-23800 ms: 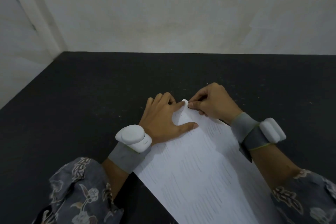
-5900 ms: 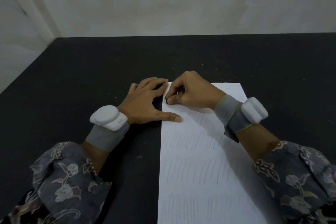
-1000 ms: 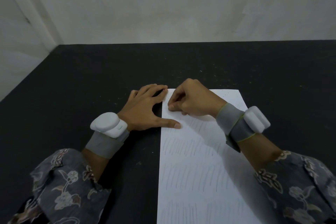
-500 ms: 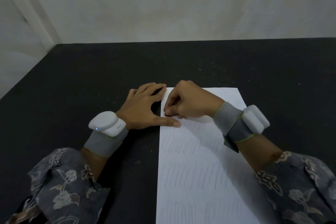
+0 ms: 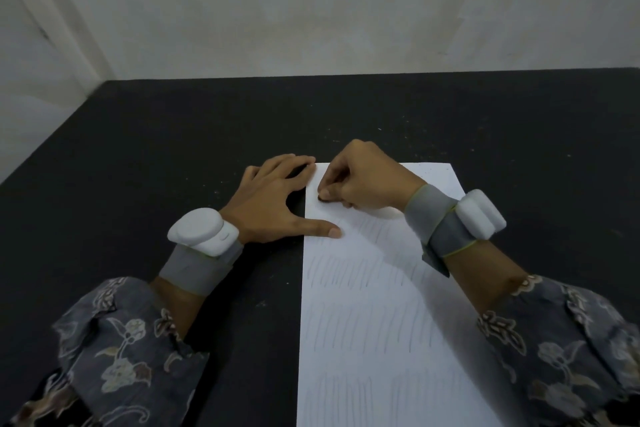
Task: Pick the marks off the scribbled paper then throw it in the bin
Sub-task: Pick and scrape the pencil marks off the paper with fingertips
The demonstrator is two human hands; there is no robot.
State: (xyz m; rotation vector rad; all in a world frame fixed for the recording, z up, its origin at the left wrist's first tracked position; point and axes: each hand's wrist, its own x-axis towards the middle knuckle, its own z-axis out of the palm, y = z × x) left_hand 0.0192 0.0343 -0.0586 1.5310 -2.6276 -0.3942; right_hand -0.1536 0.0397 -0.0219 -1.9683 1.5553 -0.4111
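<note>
Together, flat left hand [image 5: 273,199] and pinching right hand [image 5: 363,184] press one white pencil-scribbled paper sheet [image 5: 374,305] on a black worktop [image 5: 173,149] below a pale wall [image 5: 311,10].

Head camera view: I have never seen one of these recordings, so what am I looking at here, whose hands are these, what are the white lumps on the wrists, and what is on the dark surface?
There is no machine here. A person wears one wide-angle camera on the head, looking forward and down, so both arms enter from the bottom of the picture. The white plastic pods strapped to each wrist on grey bands are worn devices; what they do cannot be told. On the black tabletop lies one white sheet of paper with rows of faint pencil strokes. The left hand lies flat, fingers spread, its thumb on the sheet's left edge. The right hand is curled, fingertips pinched together low against the paper near its top left corner. Whether it holds some small tool is hidden. No bin is in view.
</note>
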